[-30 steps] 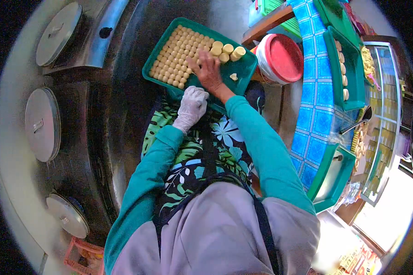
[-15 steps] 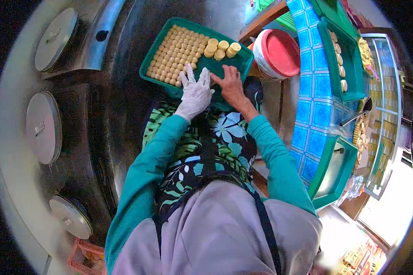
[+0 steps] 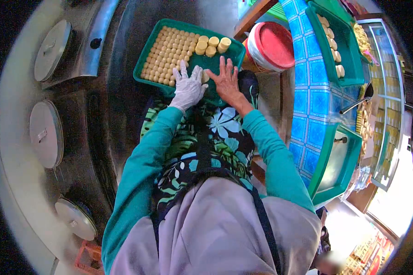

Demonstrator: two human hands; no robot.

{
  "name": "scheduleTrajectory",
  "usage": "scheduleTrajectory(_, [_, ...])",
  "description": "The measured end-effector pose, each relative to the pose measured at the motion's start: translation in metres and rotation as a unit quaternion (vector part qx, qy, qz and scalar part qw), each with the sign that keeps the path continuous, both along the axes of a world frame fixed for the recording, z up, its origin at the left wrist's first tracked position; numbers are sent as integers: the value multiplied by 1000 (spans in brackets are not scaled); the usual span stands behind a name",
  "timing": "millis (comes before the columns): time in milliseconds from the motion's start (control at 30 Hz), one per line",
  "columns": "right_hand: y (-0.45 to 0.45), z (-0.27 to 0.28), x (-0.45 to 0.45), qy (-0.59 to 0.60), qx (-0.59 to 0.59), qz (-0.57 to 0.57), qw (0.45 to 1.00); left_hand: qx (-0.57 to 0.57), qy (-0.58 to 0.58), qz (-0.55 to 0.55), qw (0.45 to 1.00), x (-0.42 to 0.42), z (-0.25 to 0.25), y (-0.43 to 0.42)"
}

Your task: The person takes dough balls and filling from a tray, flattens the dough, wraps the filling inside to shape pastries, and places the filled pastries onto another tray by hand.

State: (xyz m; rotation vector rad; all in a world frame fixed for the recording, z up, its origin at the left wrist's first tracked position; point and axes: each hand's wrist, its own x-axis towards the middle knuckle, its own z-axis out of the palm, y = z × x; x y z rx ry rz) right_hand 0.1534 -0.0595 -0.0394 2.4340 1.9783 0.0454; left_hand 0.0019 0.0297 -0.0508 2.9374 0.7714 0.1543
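Note:
A green tray (image 3: 238, 51) rests on my lap, with tight rows of small pale dough balls (image 3: 170, 52) filling its left side. Short stacks of flat yellow dough discs (image 3: 211, 46) stand in its far right part. My left hand (image 3: 188, 89), in a thin clear glove, has its fingers spread at the near edge of the rows. Bare and also spread, my right hand (image 3: 227, 85) is over the tray's right half. A pale dough piece (image 3: 205, 75) sits between the two hands, touched by the left fingers and close to the right thumb.
At right, a table with a blue checked cloth (image 3: 307, 103) bears a green tray of pale pieces (image 3: 337, 68) and another green tray (image 3: 323, 183). A red-lidded bucket (image 3: 275, 45) stands beside it. Several round metal lids (image 3: 46, 133) line the left.
The dough piece between my hands now shows. My right fingers have straightened and spread. The whole view has shifted slightly.

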Motion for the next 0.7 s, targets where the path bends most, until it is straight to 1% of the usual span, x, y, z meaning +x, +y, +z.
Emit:
scheduleTrajectory(100, [-4, 3, -7, -5, -4, -9, 1000, 38, -15, 27, 999, 3, 7, 4])
scheduleTrajectory(167, [-16, -10, -12, 13, -3, -12, 1000, -22, -23, -2, 999, -13, 3, -7])
scheduleTrajectory(200, [-15, -14, -9, 20, 9, -10, 1000, -22, -23, 0, 999, -14, 3, -9])
scheduleTrajectory(267, [-20, -5, -19, 18, -8, -14, 1000, -19, -9, -4, 1000, -13, 7, -5])
scheduleTrajectory(333, [-17, 2, -22, 0, -16, 12, 1000, 5, -34, -16, 999, -10, 6, 0])
scheduleTrajectory(400, [-14, 7, -23, 5, -31, 5, 999, 21, -54, -27, 998, -16, -3, -7])
scheduleTrajectory(500, [-6, 9, -24, 14, -59, -5, 998, -10, -15, -22, 1000, -14, 4, -4])
scheduleTrajectory(567, [8, -3, -21, 36, 59, -14, 998, -7, 5, -19, 1000, -12, 4, 1])
scheduleTrajectory(700, [16, -12, -19, 33, 28, -4, 999, -35, 7, -16, 999, -12, 8, 8])
